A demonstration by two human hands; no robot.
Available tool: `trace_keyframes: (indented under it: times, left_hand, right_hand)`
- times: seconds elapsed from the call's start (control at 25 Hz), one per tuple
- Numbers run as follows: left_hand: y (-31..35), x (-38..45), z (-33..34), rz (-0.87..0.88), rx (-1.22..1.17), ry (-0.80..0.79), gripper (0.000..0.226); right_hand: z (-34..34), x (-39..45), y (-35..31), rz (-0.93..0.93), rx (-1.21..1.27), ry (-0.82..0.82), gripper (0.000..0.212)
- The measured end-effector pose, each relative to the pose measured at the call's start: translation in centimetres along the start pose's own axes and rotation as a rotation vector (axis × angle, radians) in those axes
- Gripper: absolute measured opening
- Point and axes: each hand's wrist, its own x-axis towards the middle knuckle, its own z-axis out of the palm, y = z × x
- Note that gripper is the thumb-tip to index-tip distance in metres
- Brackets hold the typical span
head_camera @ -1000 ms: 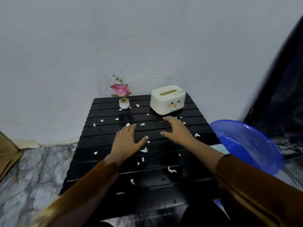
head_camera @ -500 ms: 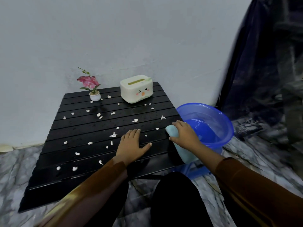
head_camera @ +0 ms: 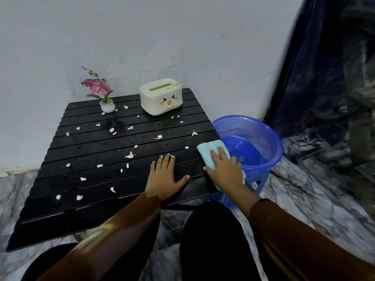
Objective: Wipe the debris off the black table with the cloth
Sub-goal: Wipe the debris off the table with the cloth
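Head view: my right hand [head_camera: 224,171] lies flat, fingers extended, pressing the folded light-blue cloth [head_camera: 209,151] onto the right edge of the black slatted table [head_camera: 97,203]; part of the cloth hangs over that edge, next to the translucent blue plastic basin [head_camera: 269,138] standing beside the table. My left hand [head_camera: 163,175] rests palm-down on the slats just beside it, fingers straight and spread, holding nothing and steadying the top. The small white scraps of debris [head_camera: 129,155] are scattered over most of the surface, from the near left corner to the far slats; none appears gathered yet, so I judge wiping to be at its start. To do the stroke well, I should keep the palm flat for even pressure, draw the cloth fully onto the top, and sweep along the slats, since scraps may lodge in the gaps between them. Open room lies across the middle and left of the top. At the far edge, the cream plastic tissue box with a printed face [head_camera: 161,96] and the small white pot holding a pink artificial flower [head_camera: 105,98] stand among scraps; the light pot could tip if brushed. The left and near edges are unguarded, so scraps pushed there will likely fall to the marbled floor [head_camera: 304,191].
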Motion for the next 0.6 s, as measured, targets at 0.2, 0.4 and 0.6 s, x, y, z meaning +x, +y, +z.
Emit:
trace_keyframes:
  times: [0.2, 0.4, 0.6]
  left_hand:
    - [-0.2, -0.4, 0.3, 0.006, -0.014, 0.031, 0.108]
    - [-1.0, -0.7, -0.9, 0.023, -0.073, 0.047, 0.089]
    - [-4.0, -2.8, -3.7, 0.005, -0.112, 0.175, 0.077]
  right_hand:
    - [0.6, 0.0, -0.5, 0.010, -0.021, 0.099, 0.055]
    - [-0.2, 0.5, 0.0, -0.043, 0.102, 0.098, 0.049]
    - [-1.8, -0.2, -2.6, -0.080, 0.267, 0.165, 0.048]
